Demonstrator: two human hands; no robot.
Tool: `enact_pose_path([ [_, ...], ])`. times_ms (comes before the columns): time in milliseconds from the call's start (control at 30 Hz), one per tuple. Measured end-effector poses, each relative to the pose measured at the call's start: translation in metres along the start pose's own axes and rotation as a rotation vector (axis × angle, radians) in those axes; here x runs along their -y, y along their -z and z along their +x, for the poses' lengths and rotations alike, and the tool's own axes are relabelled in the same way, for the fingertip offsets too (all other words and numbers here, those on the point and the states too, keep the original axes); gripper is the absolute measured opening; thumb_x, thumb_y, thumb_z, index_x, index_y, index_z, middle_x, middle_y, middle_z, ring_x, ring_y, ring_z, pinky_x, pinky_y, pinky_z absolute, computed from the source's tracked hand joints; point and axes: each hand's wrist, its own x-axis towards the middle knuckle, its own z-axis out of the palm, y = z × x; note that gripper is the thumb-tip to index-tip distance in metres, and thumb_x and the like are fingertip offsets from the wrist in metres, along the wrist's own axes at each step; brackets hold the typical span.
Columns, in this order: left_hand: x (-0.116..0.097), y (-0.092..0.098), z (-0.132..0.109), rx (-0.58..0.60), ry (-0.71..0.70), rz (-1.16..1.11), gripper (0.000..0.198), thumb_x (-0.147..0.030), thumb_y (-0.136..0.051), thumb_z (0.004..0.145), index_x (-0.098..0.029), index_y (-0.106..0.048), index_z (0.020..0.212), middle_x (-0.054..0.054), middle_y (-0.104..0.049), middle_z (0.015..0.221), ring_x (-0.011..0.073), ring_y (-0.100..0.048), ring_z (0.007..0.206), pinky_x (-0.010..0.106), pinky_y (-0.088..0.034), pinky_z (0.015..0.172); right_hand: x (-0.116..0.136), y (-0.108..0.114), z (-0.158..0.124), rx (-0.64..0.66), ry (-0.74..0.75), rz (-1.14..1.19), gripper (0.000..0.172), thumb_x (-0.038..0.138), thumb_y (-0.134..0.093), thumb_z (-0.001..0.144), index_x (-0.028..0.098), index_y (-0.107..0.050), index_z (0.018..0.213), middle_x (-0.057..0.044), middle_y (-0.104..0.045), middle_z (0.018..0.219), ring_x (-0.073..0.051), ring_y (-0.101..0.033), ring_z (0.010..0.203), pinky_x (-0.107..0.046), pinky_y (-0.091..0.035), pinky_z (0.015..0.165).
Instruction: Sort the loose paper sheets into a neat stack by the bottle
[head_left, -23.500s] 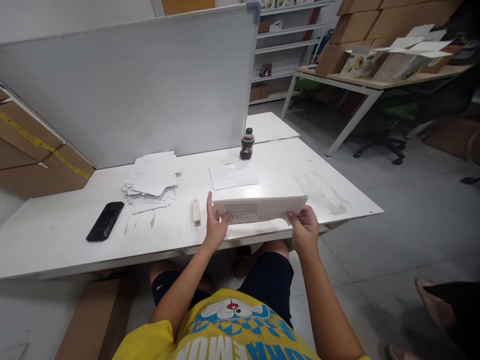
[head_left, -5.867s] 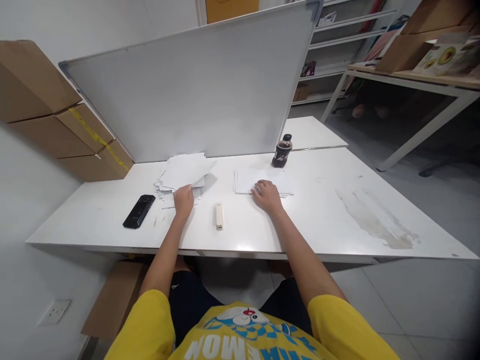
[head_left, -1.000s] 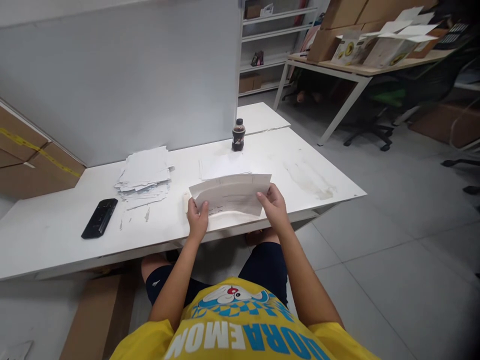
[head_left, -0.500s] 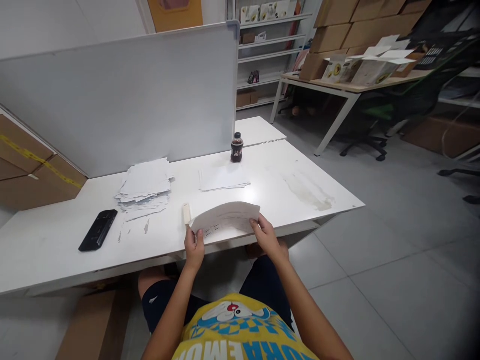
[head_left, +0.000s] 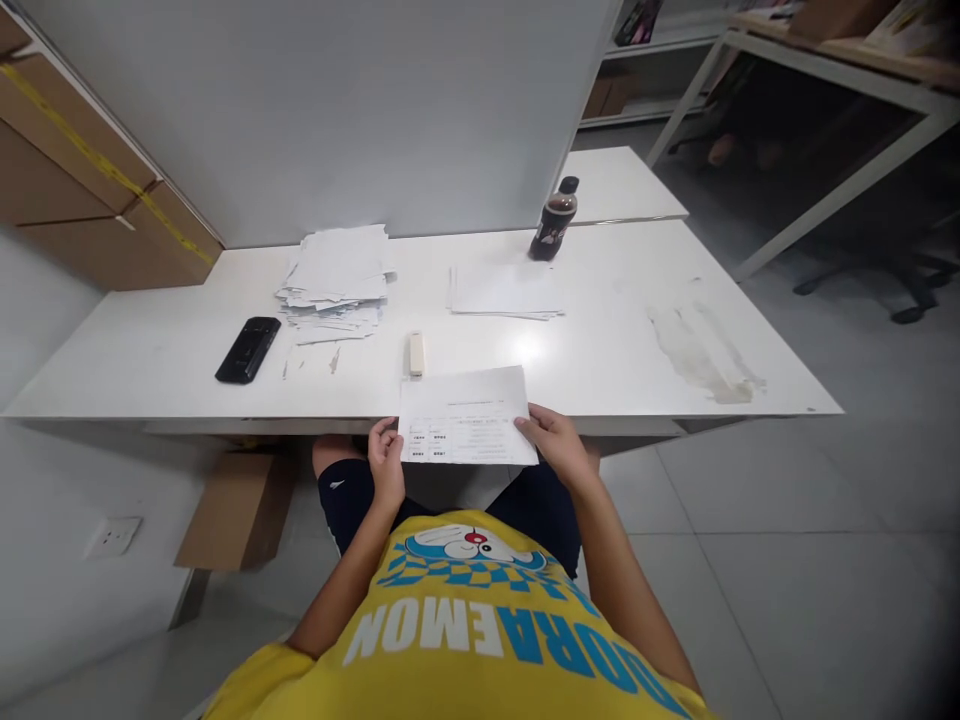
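Note:
A printed sheet of paper [head_left: 472, 410] lies nearly flat across the front edge of the white table [head_left: 600, 350], its near part jutting past the edge. My left hand [head_left: 387, 460] pinches its left side, fingers curled. At the right side, my right hand [head_left: 559, 440] grips the sheet with the thumb on top. Just beyond the paper is a small cream-coloured block-like object [head_left: 416, 354], possibly a stapler. Farther back lie a thin stack of white sheets [head_left: 502, 290] and, to the left, a thick uneven paper pile [head_left: 337, 270].
A dark drink bottle [head_left: 555, 220] stands behind the thin stack, near the whiteboard [head_left: 337, 120]. At the left lies a black phone-like device [head_left: 249, 350]. Cardboard boxes [head_left: 97, 190] are stacked at the far left, and another box [head_left: 236, 510] sits below the table.
The sheet has gone from bowed and raised to nearly flat, with both hands still holding its sides. My view has tilted down and turned left.

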Motion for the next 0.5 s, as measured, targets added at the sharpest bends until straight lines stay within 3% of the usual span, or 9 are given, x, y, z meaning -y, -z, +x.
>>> enact_pose_path([
  [167,-0.003,-0.003,-0.001,0.034,-0.001,0.029,0.034,-0.036,-0.065,0.079,-0.021,-0.056,0.108,0.003,-0.065,0.086,0.0157,-0.063,0.075,0.025,-0.048,0.066,0.005,-0.005,0.015,-0.054,0.023,-0.101,0.051,0.045,-0.056,0.078,0.015,-0.067,0.117,-0.007,-0.073,0.091,-0.024,-0.066,0.082,-0.033,-0.051,0.069],
  [267,-0.007,-0.007,0.001,0.096,0.021,0.074,0.036,-0.037,-0.066,0.078,-0.020,-0.056,0.108,0.003,-0.064,0.086,0.0145,-0.061,0.072,0.023,-0.047,0.059,0.009,-0.006,0.019,-0.239,0.093,-0.364,0.050,0.041,-0.050,0.084,0.015,-0.062,0.125,-0.011,-0.072,0.099,-0.026,-0.066,0.085,-0.039,-0.051,0.076],
  [333,-0.008,-0.009,0.002,0.118,0.030,0.103,0.037,-0.037,-0.066,0.078,-0.019,-0.056,0.109,0.003,-0.064,0.086,0.0142,-0.060,0.071,0.022,-0.047,0.057,0.016,-0.014,0.020,-0.375,0.222,-0.579,0.047,0.038,-0.045,0.088,0.013,-0.062,0.125,-0.016,-0.071,0.107,-0.029,-0.065,0.091,-0.046,-0.049,0.083],
  [400,-0.008,-0.011,0.003,0.128,0.026,0.120,0.037,-0.037,-0.066,0.079,-0.019,-0.056,0.109,0.003,-0.063,0.085,0.0141,-0.060,0.072,0.023,-0.049,0.057,0.027,-0.031,0.025,-0.428,0.398,-0.740,0.042,0.032,-0.040,0.092,0.012,-0.063,0.121,-0.019,-0.068,0.117,-0.033,-0.062,0.104,-0.050,-0.045,0.091],
  [500,-0.007,-0.014,0.004,0.146,0.018,0.142,0.035,-0.035,-0.066,0.079,-0.019,-0.057,0.109,0.001,-0.061,0.082,0.0136,-0.060,0.069,0.024,-0.052,0.058,0.046,-0.067,0.036,-0.280,0.626,-0.923,0.038,0.021,-0.037,0.094,0.011,-0.063,0.120,-0.019,-0.062,0.130,-0.033,-0.052,0.122,-0.050,-0.037,0.101],
])
